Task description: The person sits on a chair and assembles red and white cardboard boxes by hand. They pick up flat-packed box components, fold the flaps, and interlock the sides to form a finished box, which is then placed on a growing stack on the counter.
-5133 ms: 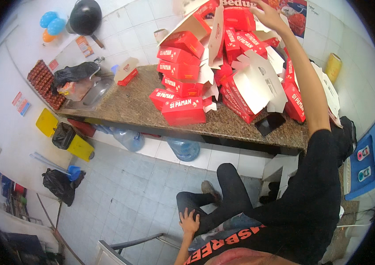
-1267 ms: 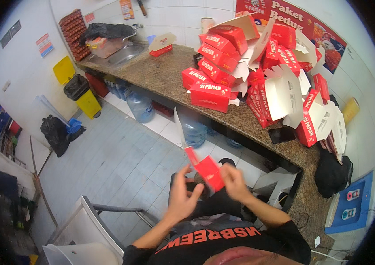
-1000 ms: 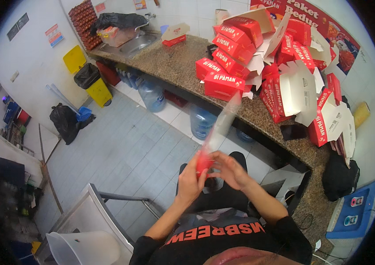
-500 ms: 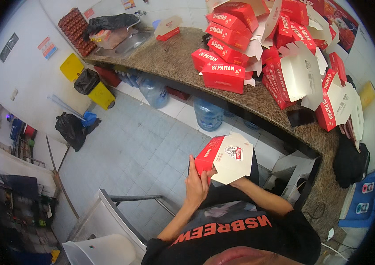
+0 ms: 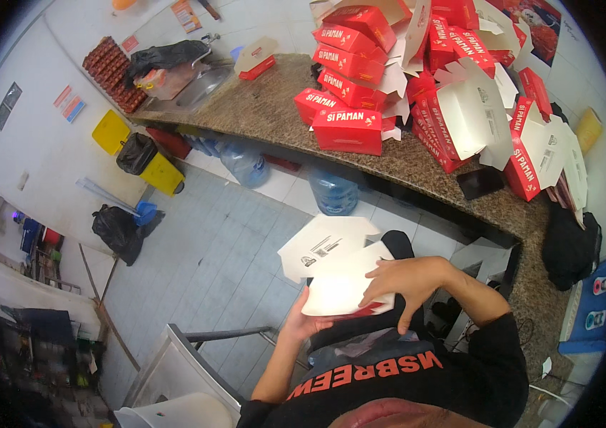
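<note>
A red and white cardboard food box (image 5: 349, 285) lies in front of my body with its white inside turned up and its lid flap spread toward the far left. My left hand (image 5: 306, 318) grips the box's near left side, fingers partly hidden under it. Over its right part, my right hand (image 5: 410, 279) is open, fingers spread and fingertips at the white panel, thumb pointing down beside the box. A strip of the red outside shows along the near edge.
A granite counter (image 5: 274, 100) curves along the far side and right. It carries a large heap of red boxes (image 5: 349, 132), a black phone (image 5: 480, 183) and a sink (image 5: 210, 82). Water jugs (image 5: 334, 192) stand beneath. A metal-edged table (image 5: 167, 371) is near left.
The box has been turned and opened, so its white inside now shows instead of the printed outside. My right hand has come out from under it to its right side, fingers spread.
</note>
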A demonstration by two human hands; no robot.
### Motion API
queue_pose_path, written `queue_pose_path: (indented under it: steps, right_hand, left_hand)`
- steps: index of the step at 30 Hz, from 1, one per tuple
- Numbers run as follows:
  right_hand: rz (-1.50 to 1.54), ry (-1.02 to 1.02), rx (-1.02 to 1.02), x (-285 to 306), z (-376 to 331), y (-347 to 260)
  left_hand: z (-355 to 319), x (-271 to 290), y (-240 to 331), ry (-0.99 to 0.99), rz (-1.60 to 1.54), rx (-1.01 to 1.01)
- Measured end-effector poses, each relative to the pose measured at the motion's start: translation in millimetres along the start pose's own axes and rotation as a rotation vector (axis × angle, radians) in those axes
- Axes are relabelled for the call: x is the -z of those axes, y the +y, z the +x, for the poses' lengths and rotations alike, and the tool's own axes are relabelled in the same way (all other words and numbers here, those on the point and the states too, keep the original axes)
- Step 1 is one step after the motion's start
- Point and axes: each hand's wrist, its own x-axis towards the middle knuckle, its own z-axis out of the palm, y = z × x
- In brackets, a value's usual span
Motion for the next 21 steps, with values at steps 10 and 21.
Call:
queue_pose_path:
  steps: [10, 21]
  right_hand:
    - [0.128, 0.323, 0.115, -27, 13, -12]
    - [0.03, -0.104, -0.076, -38, 51, -15]
  left_hand:
    - [-17, -44, 26, 0.056, 1.292, -0.542]
    - [-46, -111, 4, -0.299, 0.978, -0.063]
